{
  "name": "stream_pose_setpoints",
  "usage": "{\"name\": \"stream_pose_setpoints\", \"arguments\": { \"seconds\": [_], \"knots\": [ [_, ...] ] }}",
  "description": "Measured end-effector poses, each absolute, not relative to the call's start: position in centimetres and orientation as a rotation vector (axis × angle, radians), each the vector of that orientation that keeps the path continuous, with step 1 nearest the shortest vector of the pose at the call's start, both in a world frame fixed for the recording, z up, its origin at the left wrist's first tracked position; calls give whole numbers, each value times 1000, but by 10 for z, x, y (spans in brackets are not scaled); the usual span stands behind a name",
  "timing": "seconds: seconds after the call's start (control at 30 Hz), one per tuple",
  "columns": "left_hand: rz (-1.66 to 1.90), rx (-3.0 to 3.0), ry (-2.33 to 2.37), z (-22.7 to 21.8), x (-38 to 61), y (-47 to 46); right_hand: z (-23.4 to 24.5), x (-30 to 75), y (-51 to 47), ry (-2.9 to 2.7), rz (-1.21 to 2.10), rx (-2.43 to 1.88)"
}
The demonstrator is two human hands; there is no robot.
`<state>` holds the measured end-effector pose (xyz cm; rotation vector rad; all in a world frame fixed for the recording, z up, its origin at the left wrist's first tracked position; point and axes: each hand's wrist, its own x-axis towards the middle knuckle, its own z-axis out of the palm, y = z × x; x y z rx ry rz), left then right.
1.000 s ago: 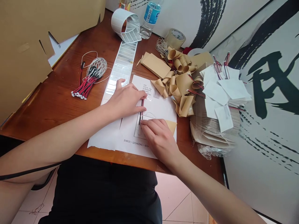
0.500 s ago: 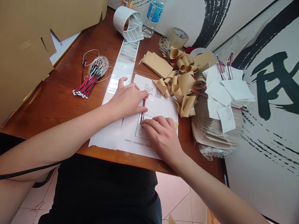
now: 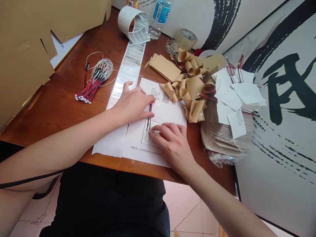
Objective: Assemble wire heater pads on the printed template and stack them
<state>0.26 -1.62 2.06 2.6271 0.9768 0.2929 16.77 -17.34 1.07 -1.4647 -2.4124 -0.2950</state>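
A thin red-and-black wire lead (image 3: pixel 150 113) lies lengthwise on a printed white sheet (image 3: pixel 118 141). My left hand (image 3: pixel 134 104) presses its upper end against the paper with index finger and thumb, the other fingers spread. Just below, my right hand (image 3: pixel 171 140) has its fingertips pinched at the lower part of the lead, beside the drawn rectangle. A thin white loop (image 3: pixel 158 120) shows by the right fingers. What exactly sits between those fingertips is partly hidden.
A bundle of similar leads (image 3: pixel 95 80) lies left. Behind are a label roll (image 3: pixel 133 24), a water bottle (image 3: pixel 160 18) and packing tape (image 3: pixel 186 39). Brown paper pieces (image 3: pixel 194 89) and a stack of white cards (image 3: pixel 230 95) stand right. A cardboard box (image 3: pixel 29 49) borders the left.
The view has shifted slightly. My right fingertips have moved a little down along the lead, and more of the printed code below shows. My left hand keeps its place on the sheet.
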Motion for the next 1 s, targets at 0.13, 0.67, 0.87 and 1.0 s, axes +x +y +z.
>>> {"name": "stream_pose_setpoints", "arguments": {
  "seconds": [0.13, 0.67, 0.87, 1.0],
  "knots": [
    [296, 2636, 971, 20, 3, -16, 17, 166, -171, -2542, -443, -1420],
    [-19, 2671, 860, 35, -6, -21, 15, 173, -180, -2381, -190, -1572],
    [-38, 2677, 851, 34, -6, -25, 28, 190, -165, -1958, 20, -1709],
    [-50, 2675, 885, 35, -5, -29, 29, 189, -141, -1928, 287, -1760]
  ]
}}
